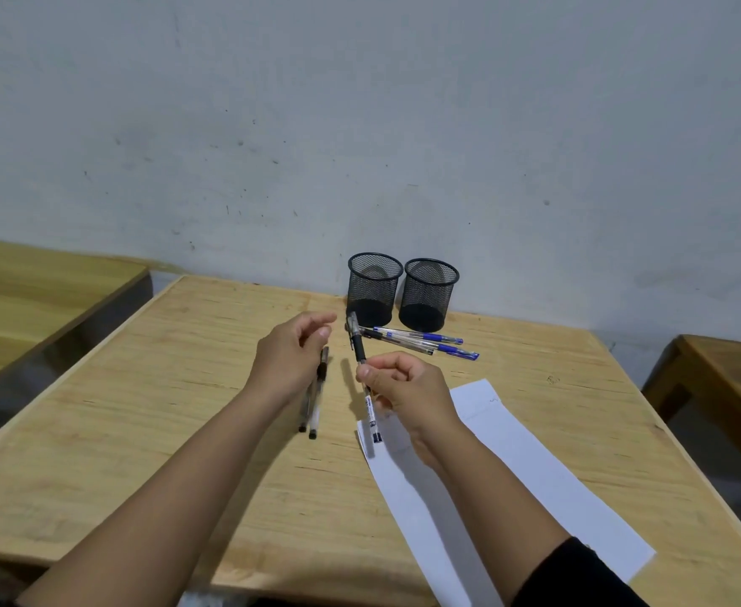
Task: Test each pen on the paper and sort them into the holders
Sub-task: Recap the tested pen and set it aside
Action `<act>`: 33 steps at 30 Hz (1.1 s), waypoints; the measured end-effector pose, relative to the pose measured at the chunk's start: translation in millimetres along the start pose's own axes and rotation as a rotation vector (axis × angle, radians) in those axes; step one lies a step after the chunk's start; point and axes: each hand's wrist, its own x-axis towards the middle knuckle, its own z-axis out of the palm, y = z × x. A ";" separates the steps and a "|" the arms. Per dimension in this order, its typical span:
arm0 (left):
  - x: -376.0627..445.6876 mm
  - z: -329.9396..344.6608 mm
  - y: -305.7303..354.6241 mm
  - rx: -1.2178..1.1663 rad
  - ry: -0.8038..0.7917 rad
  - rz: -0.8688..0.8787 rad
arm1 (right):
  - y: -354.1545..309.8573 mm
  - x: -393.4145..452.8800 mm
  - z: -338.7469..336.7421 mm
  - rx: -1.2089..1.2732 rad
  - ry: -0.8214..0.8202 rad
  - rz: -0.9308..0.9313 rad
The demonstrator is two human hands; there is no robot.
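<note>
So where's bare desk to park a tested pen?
Free: the desk left of the two black pens, and the strip right of the paper. Crowded: in front of the mesh holders, where the blue pens lie.

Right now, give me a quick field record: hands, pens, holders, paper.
right hand: fingers pinch a black pen, cap end pointing up toward the holders
left hand: loosely curled above two black pens lying on the table; whether it touches them is unclear
unsorted pens: blue pens in a loose pile in front of the holders
holders: left holder and right holder, black mesh, side by side at the wall, both appear empty
paper: white sheet under the right forearm, small mark near its far edge
table: light wood
</note>
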 end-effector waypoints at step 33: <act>-11.1 0.1 -72.1 0.590 0.069 0.043 | 28.0 51.7 31.0 -1.130 -0.007 -0.206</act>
